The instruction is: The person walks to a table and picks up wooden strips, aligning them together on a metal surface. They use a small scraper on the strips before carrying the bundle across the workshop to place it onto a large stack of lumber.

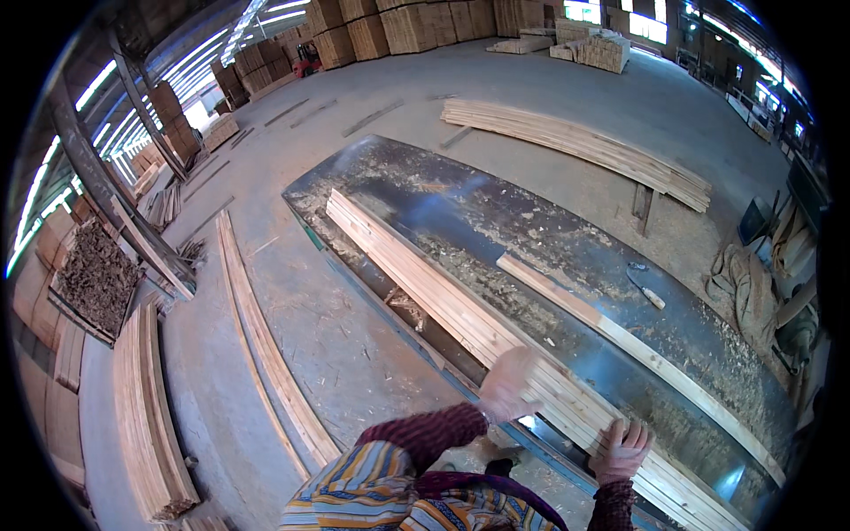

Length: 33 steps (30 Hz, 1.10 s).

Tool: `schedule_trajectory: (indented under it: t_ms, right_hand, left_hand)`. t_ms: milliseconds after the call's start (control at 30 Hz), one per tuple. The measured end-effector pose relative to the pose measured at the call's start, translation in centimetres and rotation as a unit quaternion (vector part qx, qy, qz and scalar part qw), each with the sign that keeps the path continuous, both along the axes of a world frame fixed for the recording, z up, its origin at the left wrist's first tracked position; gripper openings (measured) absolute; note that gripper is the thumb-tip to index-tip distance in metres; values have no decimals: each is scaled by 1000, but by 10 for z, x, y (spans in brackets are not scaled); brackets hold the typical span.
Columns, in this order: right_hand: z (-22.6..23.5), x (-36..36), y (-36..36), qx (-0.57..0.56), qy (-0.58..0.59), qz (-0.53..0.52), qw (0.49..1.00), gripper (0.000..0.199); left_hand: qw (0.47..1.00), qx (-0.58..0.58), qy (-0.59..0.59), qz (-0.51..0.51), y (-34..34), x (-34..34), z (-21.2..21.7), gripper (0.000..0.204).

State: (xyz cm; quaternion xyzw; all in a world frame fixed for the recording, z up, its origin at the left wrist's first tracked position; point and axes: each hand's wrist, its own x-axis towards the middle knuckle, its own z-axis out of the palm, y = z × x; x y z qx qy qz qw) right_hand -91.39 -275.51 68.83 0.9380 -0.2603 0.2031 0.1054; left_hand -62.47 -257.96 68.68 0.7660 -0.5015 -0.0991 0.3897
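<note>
A bundle of long pale wooden boards [425, 283] lies side by side along the near edge of a dark metal table [452, 212]. My right hand [622, 453] is closed on the boards toward their near right end, with its fingers bent over their top. Further up the bundle, my left hand [509, 385] is over the boards' near edge. Motion smears its fingers, so its grip does not show. Beyond the bundle a single wooden board [611, 332] lies apart from it, roughly parallel.
Sawdust and shavings litter the table. A hand tool [646, 288] with a curved metal end lies on its far side. Long strips [266, 345] and stacked boards [146, 416] lie on the floor to the left; another stack [575, 150] lies beyond the table. Cloth sacking [739, 288] hangs at right.
</note>
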Motion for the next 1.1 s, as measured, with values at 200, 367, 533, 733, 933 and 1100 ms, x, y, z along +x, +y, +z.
schedule_trajectory:
  t_ms: [200, 367, 533, 733, 933, 1100]
  right_hand:
    - [-13, -12, 17, -34, -40, -4, 999, 67]
    - [-13, -7, 21, -66, -68, 13, 995, 53]
    - [1, -25, 10, 47, -5, 24, 999, 52]
    - [16, -63, -100, 324, 125, 131, 928, 62]
    - [57, -20, -81, 714, 65, 4, 697, 58]
    - [49, 57, -37, 670, 234, 40, 703, 58]
  left_hand:
    - [701, -34, 615, 361, -16, 22, -39, 110]
    - [652, 31, 535, 537, -57, 35, -76, 126]
    - [656, -11, 501, 564, -63, 14, -31, 128]
    - [660, -244, 551, 449, -36, 16, -96, 105]
    - [613, -385, 611, 320, 11, -20, -86, 82]
    - [595, -413, 624, 293, 52, -34, -56, 79]
